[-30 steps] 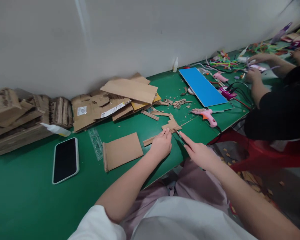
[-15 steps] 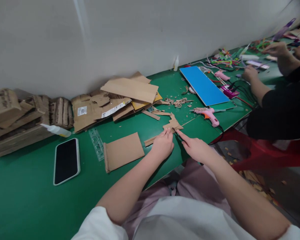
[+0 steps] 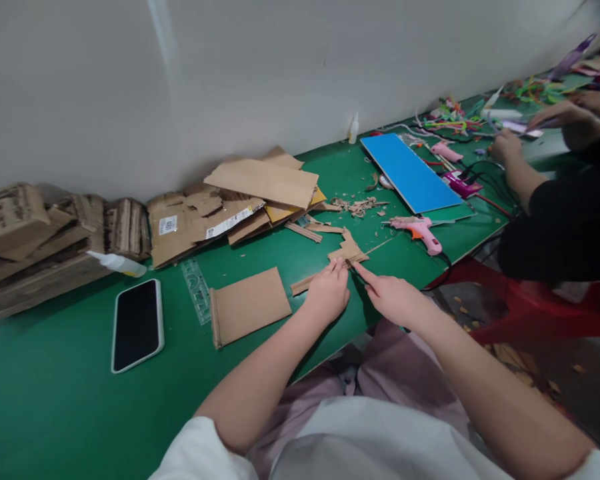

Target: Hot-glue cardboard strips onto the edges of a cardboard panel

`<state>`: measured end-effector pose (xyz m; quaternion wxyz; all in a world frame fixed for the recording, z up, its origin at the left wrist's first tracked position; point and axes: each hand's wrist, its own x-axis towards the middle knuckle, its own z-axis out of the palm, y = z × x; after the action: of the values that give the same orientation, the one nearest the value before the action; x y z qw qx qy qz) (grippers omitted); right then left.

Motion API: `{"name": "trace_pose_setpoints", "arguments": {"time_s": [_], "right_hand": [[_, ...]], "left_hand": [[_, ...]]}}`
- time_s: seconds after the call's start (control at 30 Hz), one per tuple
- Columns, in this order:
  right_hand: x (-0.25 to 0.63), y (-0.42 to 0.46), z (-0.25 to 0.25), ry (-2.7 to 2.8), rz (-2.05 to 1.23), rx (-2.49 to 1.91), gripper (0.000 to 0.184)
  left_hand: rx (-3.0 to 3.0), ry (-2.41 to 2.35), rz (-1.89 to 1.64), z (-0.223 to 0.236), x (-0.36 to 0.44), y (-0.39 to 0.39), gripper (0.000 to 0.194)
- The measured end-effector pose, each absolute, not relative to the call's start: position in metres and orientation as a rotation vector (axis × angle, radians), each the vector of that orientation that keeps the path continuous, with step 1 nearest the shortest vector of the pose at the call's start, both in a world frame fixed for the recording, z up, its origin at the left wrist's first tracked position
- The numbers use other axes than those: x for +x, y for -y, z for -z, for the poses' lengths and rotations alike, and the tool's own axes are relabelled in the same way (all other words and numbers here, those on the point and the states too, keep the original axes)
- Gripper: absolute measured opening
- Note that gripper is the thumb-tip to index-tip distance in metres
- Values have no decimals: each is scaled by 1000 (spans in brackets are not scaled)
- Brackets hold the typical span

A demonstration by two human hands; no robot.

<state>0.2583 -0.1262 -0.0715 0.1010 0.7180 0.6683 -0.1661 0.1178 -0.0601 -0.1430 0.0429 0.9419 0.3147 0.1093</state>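
Left hand (image 3: 329, 293): fingers close together on the cardboard strip (image 3: 303, 285), just right of frame centre; cannot tell whether they pinch it. Right hand (image 3: 395, 297), right of centre, closed round a slim dark tool (image 3: 350, 265), index finger extended, tip at the strip.

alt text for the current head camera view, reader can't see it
A person's left hand rests on a cardboard strip on a green table; the right hand holds a slim, mostly hidden dark tool close by. A cardboard rectangle and a phone lie to the left, a pink glue gun and blue board to the right.
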Motion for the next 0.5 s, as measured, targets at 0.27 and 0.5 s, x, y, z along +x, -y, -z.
{"name": "trace_pose_setpoints", "arguments": {"time_s": [0.27,0.5], "right_hand": [[257,113,61,-1962,423,2044,56],[266,116,67,-1943,664,2109,56]], "left_hand": [[2827,-955,-406,133,111,62,44],[2588,-1802,-705,83,-24,33,39]]}}
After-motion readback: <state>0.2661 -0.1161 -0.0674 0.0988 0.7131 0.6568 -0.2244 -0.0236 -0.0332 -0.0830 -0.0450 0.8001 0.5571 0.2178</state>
